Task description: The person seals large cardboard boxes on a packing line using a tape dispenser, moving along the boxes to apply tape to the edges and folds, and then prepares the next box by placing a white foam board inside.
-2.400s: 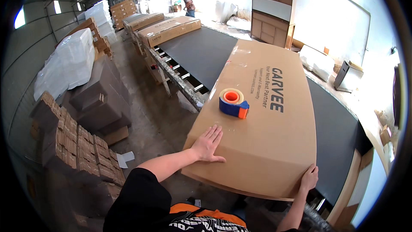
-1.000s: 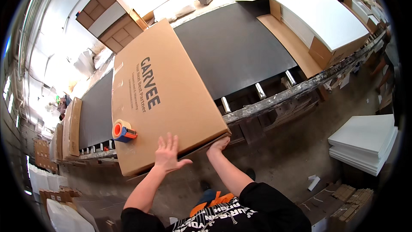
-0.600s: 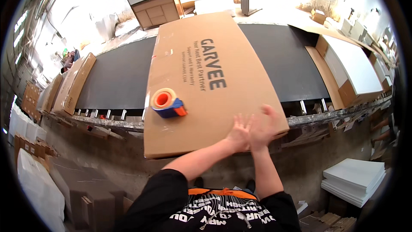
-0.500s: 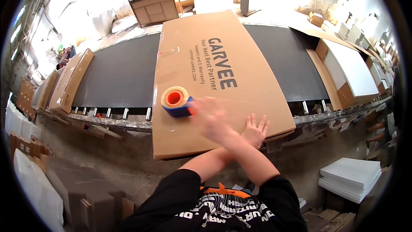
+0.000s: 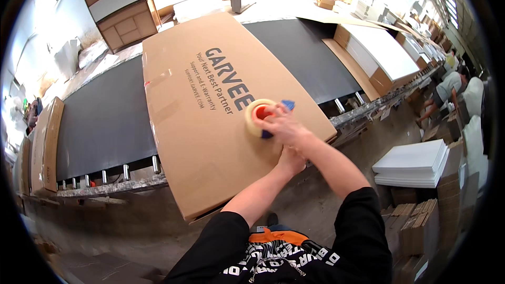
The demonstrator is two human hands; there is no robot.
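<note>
The room is a big, bright workshop with a grey floor and many cardboard boxes along its edges. A long black belt (image 5: 110,121) on metal rollers runs from left to right across the middle. One large flat brown box (image 5: 210,126) lies on the belt, and its near end sticks out over the belt's edge toward the person. The box's long side runs from the near left to the far right, across the belt. There are dark printed words on its top. One more open box with a white inside (image 5: 379,55) sits on the belt to the right. One stack of white sheets (image 5: 415,163) rests on the floor at the right. One tape gun (image 5: 265,115), orange and blue with a roll of pale tape, sits on top of the big box near its right edge, with its blue end pointing away to the right. The right hand (image 5: 281,126) is closed around the tape gun. The left hand (image 5: 292,160) is pressed flat on the box's near edge, just under the right hand, fingers spread a little and holding nothing
</note>
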